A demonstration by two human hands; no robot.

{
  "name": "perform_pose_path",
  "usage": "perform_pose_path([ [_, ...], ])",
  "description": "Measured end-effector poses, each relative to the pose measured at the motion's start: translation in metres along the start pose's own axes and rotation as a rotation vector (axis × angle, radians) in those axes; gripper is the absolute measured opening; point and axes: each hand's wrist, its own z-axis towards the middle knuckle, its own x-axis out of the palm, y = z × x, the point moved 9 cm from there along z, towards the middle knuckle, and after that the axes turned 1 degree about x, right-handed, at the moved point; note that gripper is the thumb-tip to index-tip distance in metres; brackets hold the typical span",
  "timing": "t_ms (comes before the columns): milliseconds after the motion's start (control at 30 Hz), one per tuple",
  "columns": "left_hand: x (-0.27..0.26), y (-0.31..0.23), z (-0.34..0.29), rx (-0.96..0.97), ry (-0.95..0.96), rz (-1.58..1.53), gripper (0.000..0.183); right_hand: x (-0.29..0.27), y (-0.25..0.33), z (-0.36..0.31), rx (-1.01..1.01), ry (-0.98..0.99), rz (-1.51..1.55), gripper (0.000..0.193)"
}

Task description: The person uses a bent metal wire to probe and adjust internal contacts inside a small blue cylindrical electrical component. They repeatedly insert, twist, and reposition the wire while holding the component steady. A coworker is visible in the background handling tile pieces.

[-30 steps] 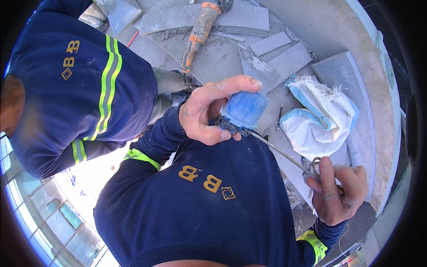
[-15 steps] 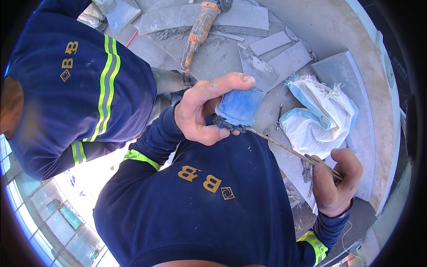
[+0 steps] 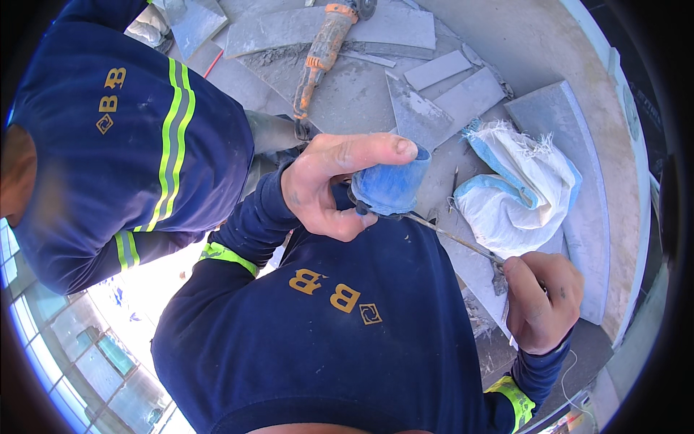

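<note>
In front of my chest, my left hand (image 3: 327, 189) grips a blue cylindrical piece (image 3: 390, 186) with a rounded rim and a dark lower end. My thumb and fingers are on opposite sides of it. A thin, stiff-looking rod or cord (image 3: 457, 239) runs from the dark end of the blue piece to my right hand (image 3: 542, 300). The right fingers are closed round its other end, and that end is hidden inside them. I cannot make out exactly how the rod meets the blue piece.
On the dusty floor lie an orange angle grinder (image 3: 323, 58) and several cut grey slabs (image 3: 466, 101). A white and blue woven sack (image 3: 517, 184) sits by the curved wall (image 3: 600, 65). A co-worker (image 3: 137, 145) in a navy shirt with reflective stripes is close on my left.
My left hand has tilted the blue piece, so more of its rim shows. The right hand has turned and closed further round the rod's end, its fingers now folded over it.
</note>
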Motion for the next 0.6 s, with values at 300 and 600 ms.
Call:
perform_pose_path([
  [300,0.002,0.002,-0.005,-0.029,-0.042,-0.061,0.073,0.006,-0.011,-0.004,0.121,-0.029,0.018,0.048],
  [600,0.003,0.003,-0.003,-0.027,-0.044,-0.069,0.074,0.005,-0.004,-0.001,-0.028,-0.014,-0.093,0.053],
])
